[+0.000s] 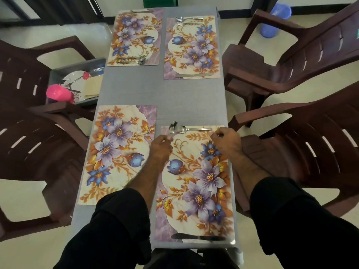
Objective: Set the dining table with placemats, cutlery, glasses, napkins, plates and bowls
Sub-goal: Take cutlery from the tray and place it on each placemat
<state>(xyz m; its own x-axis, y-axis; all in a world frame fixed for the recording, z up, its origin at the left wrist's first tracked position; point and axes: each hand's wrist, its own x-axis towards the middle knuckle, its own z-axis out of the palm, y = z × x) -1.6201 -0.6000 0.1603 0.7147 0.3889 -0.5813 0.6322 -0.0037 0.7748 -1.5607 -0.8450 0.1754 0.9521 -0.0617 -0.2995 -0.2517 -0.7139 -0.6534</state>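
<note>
- Head view: left hand (pixel 161 145) pinches a spoon (pixel 172 127) at the near-right placemat's (pixel 196 183) far edge; right hand (pixel 225 141) curls over that edge, its grip unclear.
- Risk, as I judge: the held spoon knocking the laid spoon (pixel 191 129) askew.
- Left of that placemat, a tray (pixel 58 74) with plates and a pink cup (pixel 58 93) sits on a chair; nothing obstructs.

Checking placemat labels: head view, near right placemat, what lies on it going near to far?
knife → left hand pinching a utensil handle and right hand, level with each other → spoon along the far edge.
</note>
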